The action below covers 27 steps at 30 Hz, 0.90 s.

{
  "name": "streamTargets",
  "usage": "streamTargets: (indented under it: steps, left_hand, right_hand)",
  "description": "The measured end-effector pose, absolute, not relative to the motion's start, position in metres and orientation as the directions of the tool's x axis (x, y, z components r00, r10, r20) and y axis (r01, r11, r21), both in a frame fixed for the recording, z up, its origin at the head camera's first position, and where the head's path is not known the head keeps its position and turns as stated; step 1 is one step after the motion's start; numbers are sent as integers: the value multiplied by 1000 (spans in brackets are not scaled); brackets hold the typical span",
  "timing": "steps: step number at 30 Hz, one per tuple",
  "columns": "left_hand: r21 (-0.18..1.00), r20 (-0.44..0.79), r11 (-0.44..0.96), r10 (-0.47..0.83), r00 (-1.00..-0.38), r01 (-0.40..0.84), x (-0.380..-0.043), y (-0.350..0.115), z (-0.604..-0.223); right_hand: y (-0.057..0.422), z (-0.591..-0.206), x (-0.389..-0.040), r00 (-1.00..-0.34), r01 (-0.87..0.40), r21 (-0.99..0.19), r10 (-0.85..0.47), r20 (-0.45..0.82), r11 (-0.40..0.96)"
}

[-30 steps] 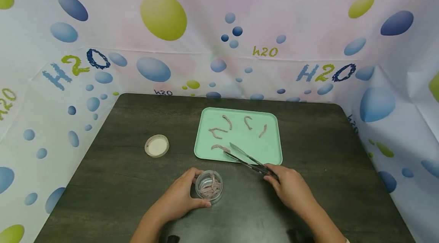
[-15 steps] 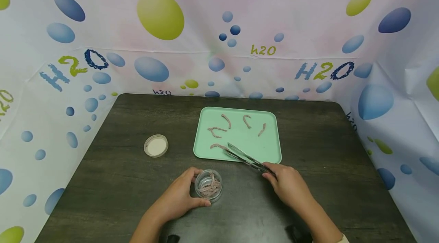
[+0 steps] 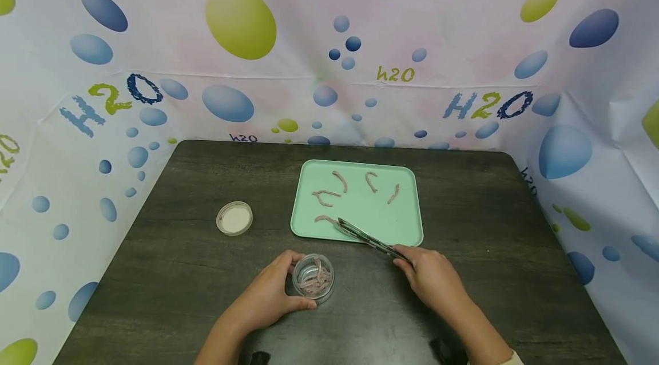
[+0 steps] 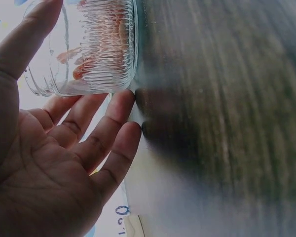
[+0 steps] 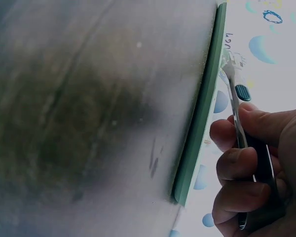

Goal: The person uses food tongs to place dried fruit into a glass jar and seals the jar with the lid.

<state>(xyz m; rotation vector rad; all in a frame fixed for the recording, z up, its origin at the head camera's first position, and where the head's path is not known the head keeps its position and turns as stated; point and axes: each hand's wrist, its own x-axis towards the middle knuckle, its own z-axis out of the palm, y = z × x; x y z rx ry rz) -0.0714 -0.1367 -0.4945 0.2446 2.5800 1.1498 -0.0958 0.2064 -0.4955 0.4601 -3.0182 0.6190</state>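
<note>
My left hand holds a small open glass jar standing on the table, thumb on the near side and fingers on the far side. Several pinkish-brown, worm-like strips lie inside it. My right hand grips metal tongs, fingers curled round the handles in the right wrist view. The tongs' arms are pressed nearly together over a mint-green tray. Their tips meet at the right end of a curved strip near the tray's front left; whether they pinch it is hard to tell.
Several more strips lie spread across the tray's back half. A round pale lid lies left of the tray on the dark wood table. A white sheet with coloured bubbles hangs behind and beside the table.
The tongs' arms, spread apart a second ago, have come together at the strip's right end. My left hand and the jar have stayed in place.
</note>
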Motion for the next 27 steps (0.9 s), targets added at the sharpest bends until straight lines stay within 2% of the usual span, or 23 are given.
streamTargets:
  steps: [27]
  left_hand:
    - [755, -242, 656, 298, -923, 14, -74, -137, -492]
  right_hand:
    - [217, -495, -91, -954, -299, -418, -255, 159, 858]
